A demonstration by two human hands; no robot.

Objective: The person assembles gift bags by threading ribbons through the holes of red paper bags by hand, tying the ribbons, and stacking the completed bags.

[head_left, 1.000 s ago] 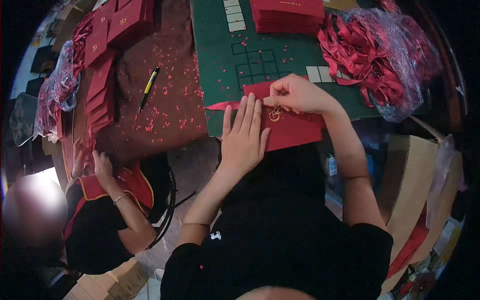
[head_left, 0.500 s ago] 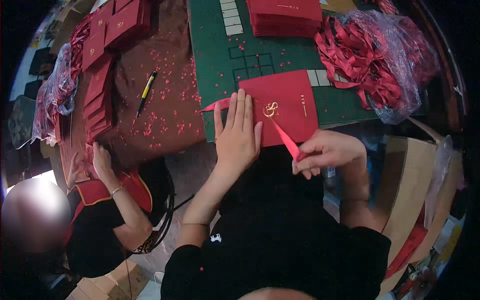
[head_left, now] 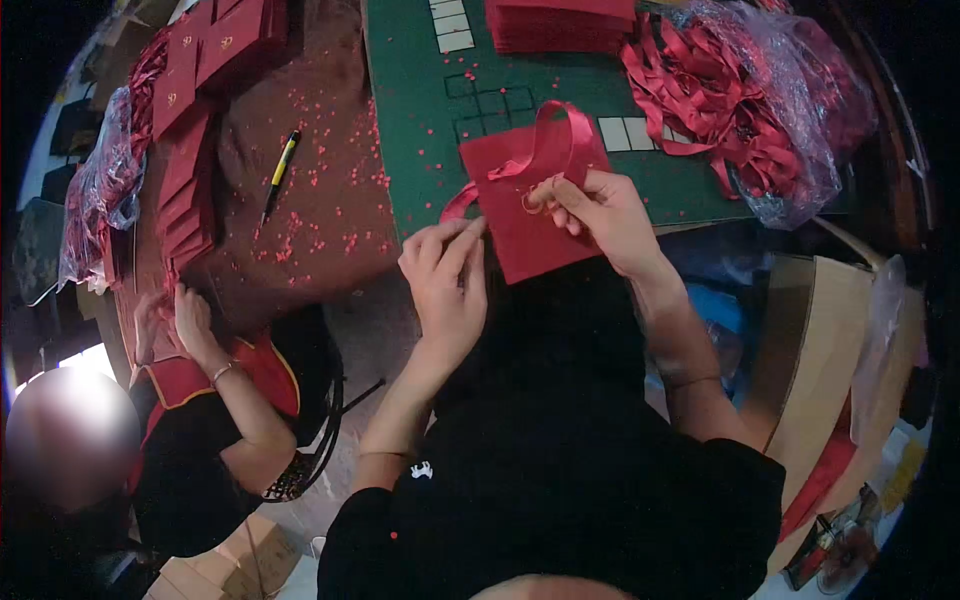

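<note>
A flat red paper bag (head_left: 540,245) lies slightly turned at the front edge of the green mat. A bit of gold shows on it beside my right fingers. My right hand (head_left: 610,220) is closed over the bag, pinching a red ribbon (head_left: 578,135) that arches up in a loop above it. At the bag's left edge, my left hand (head_left: 445,290) has its fingers bent together where the ribbon's other stretch runs down into them. The exact grip of the left fingertips is partly hidden.
A stack of red bags (head_left: 560,30) stands at the back, beside loose ribbons (head_left: 700,110) in clear plastic. A pen (head_left: 280,178) lies among red dots on the brown cloth. Another person's hands (head_left: 190,320) work at left near more red bags (head_left: 185,195). A cardboard box (head_left: 820,350) is at right.
My left hand has lifted off the bag and curled its fingers at its left edge. My right hand has moved up and left over the bag, and the ribbon, stretched taut before, now loops above it.
</note>
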